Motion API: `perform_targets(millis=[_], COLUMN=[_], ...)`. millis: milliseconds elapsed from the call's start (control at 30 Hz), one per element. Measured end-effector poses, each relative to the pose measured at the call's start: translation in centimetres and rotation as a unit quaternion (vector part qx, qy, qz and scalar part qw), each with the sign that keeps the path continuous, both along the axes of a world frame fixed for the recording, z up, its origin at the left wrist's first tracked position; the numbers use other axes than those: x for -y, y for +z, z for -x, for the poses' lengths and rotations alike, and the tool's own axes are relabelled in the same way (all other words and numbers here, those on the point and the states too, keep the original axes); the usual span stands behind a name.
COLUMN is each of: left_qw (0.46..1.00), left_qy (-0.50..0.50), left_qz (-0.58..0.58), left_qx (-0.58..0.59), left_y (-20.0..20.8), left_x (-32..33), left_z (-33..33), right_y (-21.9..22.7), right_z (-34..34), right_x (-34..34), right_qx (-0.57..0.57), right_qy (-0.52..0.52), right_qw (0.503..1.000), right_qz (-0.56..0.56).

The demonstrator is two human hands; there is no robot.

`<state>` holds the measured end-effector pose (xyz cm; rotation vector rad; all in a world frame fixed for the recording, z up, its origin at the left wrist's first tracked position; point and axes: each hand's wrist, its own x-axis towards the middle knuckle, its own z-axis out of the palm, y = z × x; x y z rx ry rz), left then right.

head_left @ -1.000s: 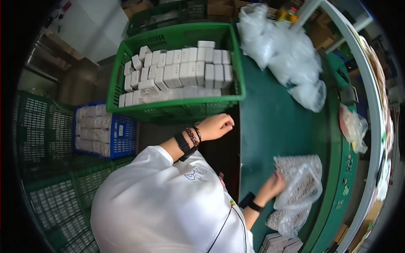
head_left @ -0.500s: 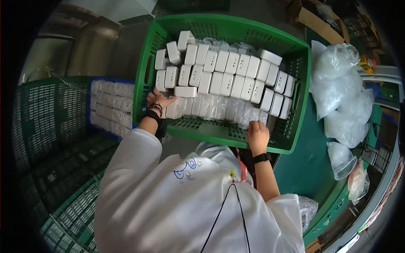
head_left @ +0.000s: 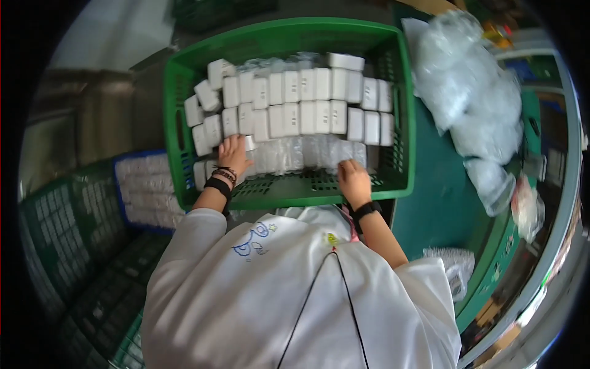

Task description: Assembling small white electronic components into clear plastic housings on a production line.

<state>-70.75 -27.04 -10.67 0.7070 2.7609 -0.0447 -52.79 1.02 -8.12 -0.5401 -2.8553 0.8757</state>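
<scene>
A green perforated crate (head_left: 289, 201) holds rows of white plastic cases (head_left: 291, 119), most standing on edge, some with small dark marks. Along its near side runs a row of cases in clear plastic wrapping (head_left: 283, 155). At the left end of that row, my left hand (head_left: 233, 155) is closed over a small white case (head_left: 249, 142) lying across the others, partly covered by my fingers. My right hand (head_left: 354, 179) rests at the right end of the wrapped row, fingers curled in. What it grips there, if anything, is hidden.
Bulging clear plastic bags (head_left: 485, 111) lie on the green table (head_left: 430, 178) to the right. A blue-edged crate (head_left: 144, 190) of wrapped goods sits at left, beside dark green crates (head_left: 74, 240). Shelving (head_left: 556, 184) lines the far right.
The whole view has shifted, moving the crate left and up in the picture. Within it, my left hand has moved right, from the near left corner onto the lying case. My right hand stays near the wrapped row.
</scene>
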Motion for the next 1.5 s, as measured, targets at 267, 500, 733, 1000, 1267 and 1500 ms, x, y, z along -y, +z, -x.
perform_targets(millis=[267, 500, 733, 1000, 1267, 1500], left_qw=[0.983, 0.917, 0.930, 0.935, 0.959, 0.958], left_qy=[-0.169, -0.144, 0.023, 0.206, 0.206, 0.182], left_qz=[-0.023, -0.242, -0.317, 0.227, 0.135, 0.006], left_qx=[0.071, 0.282, 0.186, 0.181, 0.141, 0.221], left_y=[2.1, 12.9, 8.6, 1.8, -3.9, -4.7], left_x=[-0.3, -6.5, -1.9, 7.3, 5.9, 2.6], left_z=[0.1, -4.1, -0.9, 0.3, -1.6, -1.5], right_y=[0.4, 8.8, 12.7, 13.5, 12.0, 11.7], right_z=[-0.1, 3.3, 2.7, -2.0, -5.0, -5.6], right_x=[0.1, 3.6, 1.7, -1.6, -0.8, -1.5], right_qx=[0.001, -0.140, -0.049, -0.080, -0.047, -0.147], right_qy=[0.049, 0.171, 0.092, -0.255, -0.327, -0.364], right_qw=[0.997, 0.974, 0.991, 0.960, 0.941, 0.879], right_qz=[0.053, 0.046, 0.078, 0.084, 0.074, 0.270])
